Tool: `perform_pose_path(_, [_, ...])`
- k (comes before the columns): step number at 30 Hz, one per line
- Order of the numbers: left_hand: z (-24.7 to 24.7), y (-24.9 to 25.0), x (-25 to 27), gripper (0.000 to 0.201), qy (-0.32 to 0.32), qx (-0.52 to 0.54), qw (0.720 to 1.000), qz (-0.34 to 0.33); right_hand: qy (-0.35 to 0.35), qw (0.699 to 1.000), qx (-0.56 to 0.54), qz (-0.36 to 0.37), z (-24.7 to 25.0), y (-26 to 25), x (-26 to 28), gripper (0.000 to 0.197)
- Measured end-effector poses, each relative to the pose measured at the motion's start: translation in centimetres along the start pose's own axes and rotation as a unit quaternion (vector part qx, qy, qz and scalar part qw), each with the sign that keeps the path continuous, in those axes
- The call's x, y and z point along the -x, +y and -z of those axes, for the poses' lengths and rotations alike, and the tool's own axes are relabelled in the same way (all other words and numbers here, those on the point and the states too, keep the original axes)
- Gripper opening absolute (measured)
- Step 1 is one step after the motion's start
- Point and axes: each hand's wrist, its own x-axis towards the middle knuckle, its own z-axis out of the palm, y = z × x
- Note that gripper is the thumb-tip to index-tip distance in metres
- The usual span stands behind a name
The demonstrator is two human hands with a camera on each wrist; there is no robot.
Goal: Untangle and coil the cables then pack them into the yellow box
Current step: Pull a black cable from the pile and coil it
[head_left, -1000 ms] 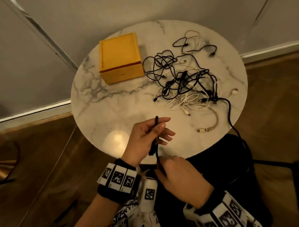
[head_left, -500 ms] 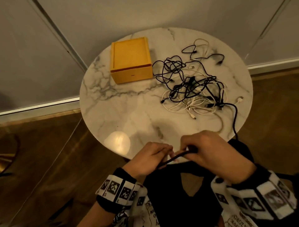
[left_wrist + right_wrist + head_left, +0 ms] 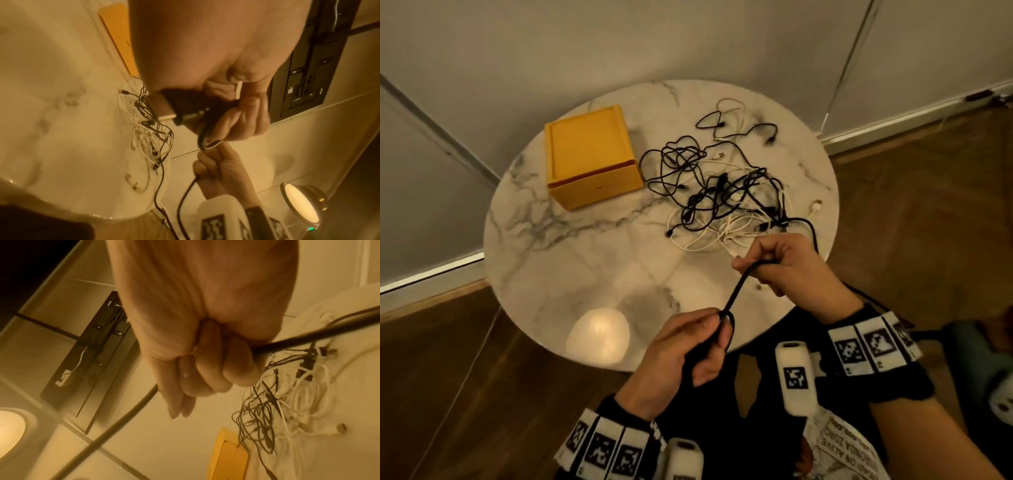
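The person is winding one black cable (image 3: 736, 291) into loops. The left hand (image 3: 681, 356) is curled round the loop already made and pinches it at the top, near the front edge of the round marble table (image 3: 571, 246). The right hand (image 3: 787, 263) is closed tight round the same black cable a little farther along, so a short straight bit runs between the two hands. Past the right hand the cable goes off the table edge and back up to the tangled pile of cables (image 3: 726, 198), which lies beside the yellow box (image 3: 592, 157). The box sits near the back of the table with its lid on.

To do this step well, the right hand should bring each new loop to the left hand at the same size as the one before. The left hand should hold the loops firmly so they do not spring apart. It is best to pull gently, because a hard tug could drag the whole pile along or tighten a knot.
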Motion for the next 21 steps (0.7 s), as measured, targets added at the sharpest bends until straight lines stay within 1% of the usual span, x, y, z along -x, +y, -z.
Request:
perform_pose_path(3, [-0.1,0.4,0.1,0.033,-0.044,0.042,0.998,0.014,0.018,0.999,-0.012,-0.026,-1.6,0.9,-0.3,0.019])
perform_pose_path(5, [-0.1,0.5,0.3,0.036,-0.072,0.075,0.995,0.004,0.019,0.999,-0.005,-0.025,-3.5,1.5,-0.4,0.028])
perform_pose_path(6, [-0.1,0.8,0.5,0.039,-0.080,0.098,0.992,-0.003,0.006,1.000,-0.006,-0.022,-4.7,2.0,-0.5,0.032])
perform_pose_path(7, [0.0,1.1,1.0,0.043,-0.081,0.124,0.989,-0.013,-0.015,1.000,0.018,-0.019,-6.0,2.5,-0.5,0.032])
perform_pose_path(8, [0.1,1.5,1.0,0.046,-0.081,0.139,0.987,-0.029,-0.031,0.999,0.042,-0.010,-7.0,3.3,-0.6,0.035])
perform_pose_path(9, [0.3,1.8,1.0,0.047,-0.066,0.142,0.987,-0.047,-0.057,0.994,0.090,-0.010,-8.1,3.7,-0.5,0.042])
perform_pose_path(10, [0.7,2.3,0.9,0.045,-0.034,0.132,0.989,-0.064,-0.080,0.989,0.121,-0.013,-9.3,4.0,-0.4,0.046])
perform_pose_path(11, [0.8,2.9,0.7,0.044,0.003,0.116,0.990,-0.079,-0.085,0.985,0.150,-0.021,-10.1,4.0,-0.1,0.042])
perform_pose_path(13, [1.6,4.1,0.6,0.044,0.084,0.083,0.988,-0.102,-0.082,0.982,0.168,-0.005,-11.4,4.2,0.1,0.023])
perform_pose_path(14, [1.9,4.6,0.7,0.042,0.115,0.074,0.984,-0.116,-0.080,0.982,0.172,0.006,-11.5,4.4,0.2,0.018])
perform_pose_path(15, [2.3,5.2,1.0,0.039,0.143,0.075,0.978,-0.134,-0.082,0.977,0.194,0.023,-11.9,4.4,0.1,0.018])
perform_pose_path(17, [2.9,6.3,1.1,0.030,0.174,0.105,0.967,-0.153,-0.076,0.964,0.247,0.059,-11.8,4.4,0.4,0.021])
perform_pose_path(19, [3.0,6.8,0.6,0.021,0.190,0.118,0.962,-0.159,-0.081,0.944,0.309,0.083,-12.1,3.9,1.0,0.016])
perform_pose_path(21, [2.9,6.6,0.0,0.016,0.204,0.057,0.963,-0.165,-0.096,0.917,0.376,0.090,-12.2,2.7,2.1,0.015])
